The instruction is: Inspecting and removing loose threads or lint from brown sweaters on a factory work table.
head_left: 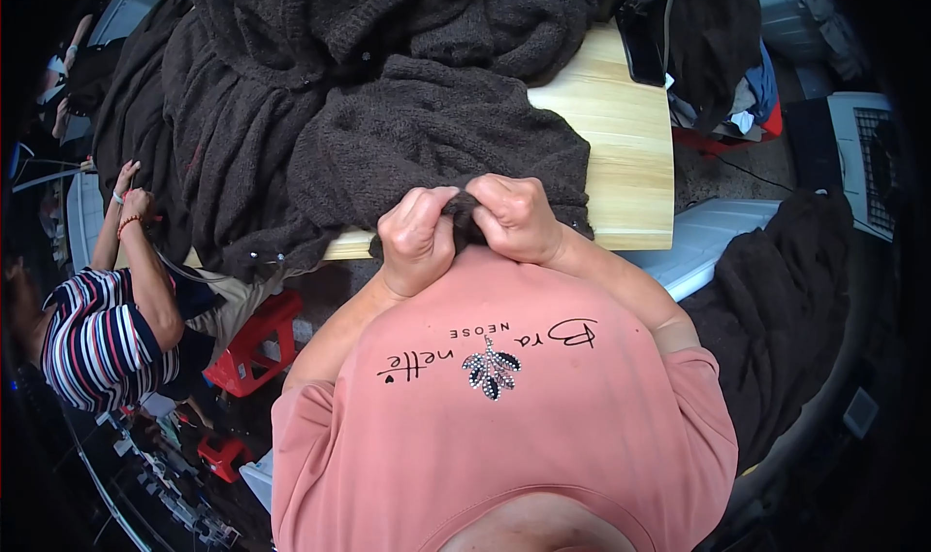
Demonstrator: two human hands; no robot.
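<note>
Head view.

Item: dark brown knitted cloth (436, 130), coarse texture, loosely rumpled. Location: on the table, directly forward of the fingers, spreading farther to the left than to the right; its near edge is gathered up into the hands, close to the chest. Long axis: none clear in the heap; the bunched part between the fists runs short and roughly fore-and-aft.

Left hand (417, 240): fingers curled into a fist, thumb and forefinger pinching the gathered edge from its left side; set slightly closer to the body.

Right hand (512, 220): fingers likewise folded in, pinching the same bunch from its right side; set slightly farther forward. Neither hand is nearer to the cloth, as both touch it; the two fists stand close, with only the bunch between. Fingertips: mostly hidden in the folds.

Surface: table (630, 178), pale wood grain, bare along the right, covered by knit elsewhere. Black phone (645, 48), near its far right corner.

Room, right: red container (729, 141) with fabrics; pile of dark cloth (776, 300) beside a pale panel (713, 246).

Room, left: co-worker in a striped top (107, 329), arms extended toward the dark knit; red stool (260, 343), between that person and the wearer.
</note>
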